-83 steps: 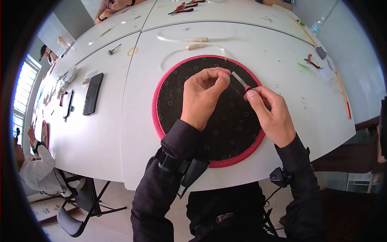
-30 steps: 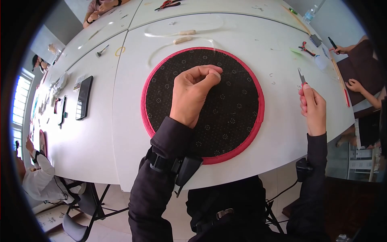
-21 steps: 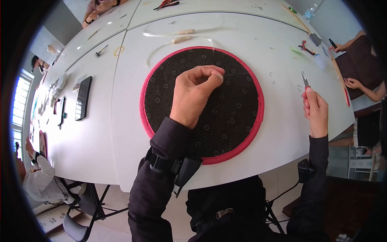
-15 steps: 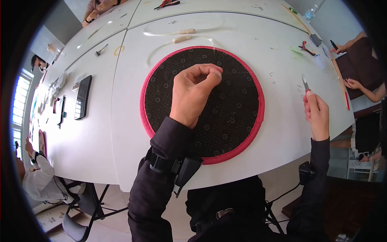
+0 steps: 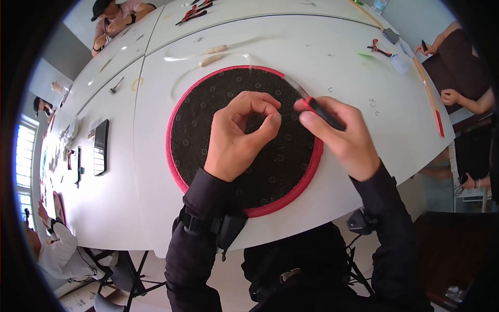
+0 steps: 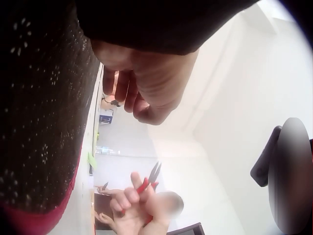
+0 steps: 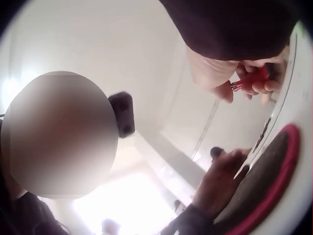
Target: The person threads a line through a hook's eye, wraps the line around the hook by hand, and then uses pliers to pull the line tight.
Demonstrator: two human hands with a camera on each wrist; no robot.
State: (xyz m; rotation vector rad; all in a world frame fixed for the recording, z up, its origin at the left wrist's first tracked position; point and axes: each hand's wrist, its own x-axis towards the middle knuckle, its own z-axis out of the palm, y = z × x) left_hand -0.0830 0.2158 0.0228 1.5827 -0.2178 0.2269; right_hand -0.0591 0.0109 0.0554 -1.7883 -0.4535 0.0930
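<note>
A round dark mat (image 5: 189, 125) with pink-red edging and small white flower marks lies on the white table before me. Over it, thumb and forefinger of my left hand (image 5: 234, 135) pinch the end of a very thin strand (image 5: 287, 114), faint in the head view. My right hand (image 5: 345, 130) holds needle-nose pliers (image 5: 326, 114) with red and black handles, their metal tips pointing away to the upper left. The left wrist view shows both tips of the pliers (image 6: 155, 172) slightly apart. Its fingertips are close to the left fingertips, and motion blurs them.
Two clear loops with wooden grips (image 5: 212, 60) lie beyond the mat. Other pliers (image 5: 381, 48) are at the right, beside a wooden stick (image 5: 429, 93). Small hook-shaped bits (image 5: 374, 106) are scattered there. A phone (image 5: 101, 148) lies left. Several people sit around the table.
My right hand, out to the right with the pliers a second ago, has come back beside the left hand. The pliers now lie across its palm. The left hand keeps its pinch; the head view shifted.
</note>
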